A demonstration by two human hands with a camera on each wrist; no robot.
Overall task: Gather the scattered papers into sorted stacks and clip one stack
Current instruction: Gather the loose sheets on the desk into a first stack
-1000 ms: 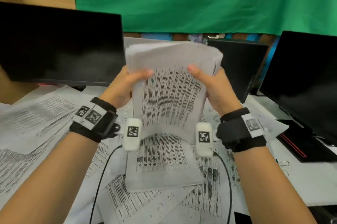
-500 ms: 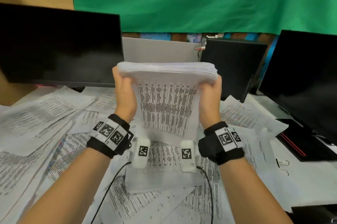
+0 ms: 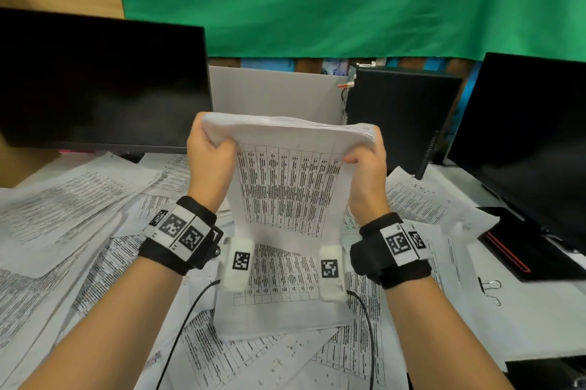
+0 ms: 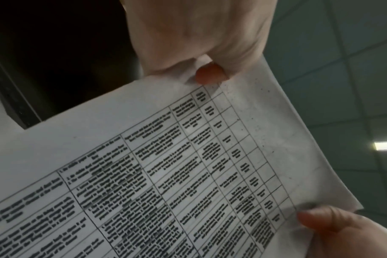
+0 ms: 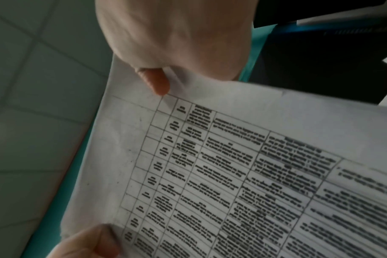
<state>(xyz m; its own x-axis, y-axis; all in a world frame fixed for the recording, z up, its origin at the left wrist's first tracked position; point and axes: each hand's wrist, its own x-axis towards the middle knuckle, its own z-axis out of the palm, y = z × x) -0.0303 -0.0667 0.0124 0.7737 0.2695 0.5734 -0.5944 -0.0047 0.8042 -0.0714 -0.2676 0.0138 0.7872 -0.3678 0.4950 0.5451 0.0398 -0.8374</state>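
Note:
A thick stack of printed table sheets (image 3: 285,186) stands upright in the air between my two hands, long edges vertical. My left hand (image 3: 213,146) grips its upper left corner, thumb on the front sheet (image 4: 210,74). My right hand (image 3: 364,153) grips the upper right corner the same way, thumb (image 5: 157,82) on the front. The lower edge hangs just above a second, flat stack (image 3: 282,282) lying on the desk. Two binder clips (image 3: 490,289) lie on the desk to the right, away from both hands.
Loose printed sheets (image 3: 69,209) cover the desk left, right and in front. A black monitor (image 3: 101,85) stands at the back left, another (image 3: 523,136) at the right, and a black computer case (image 3: 399,117) behind the stack. A black notebook (image 3: 520,247) lies at the right.
The stack has come down from a higher, tilted hold to upright. Both hands shifted from its sides up to its top corners, and it has sunk slightly toward the flat stack.

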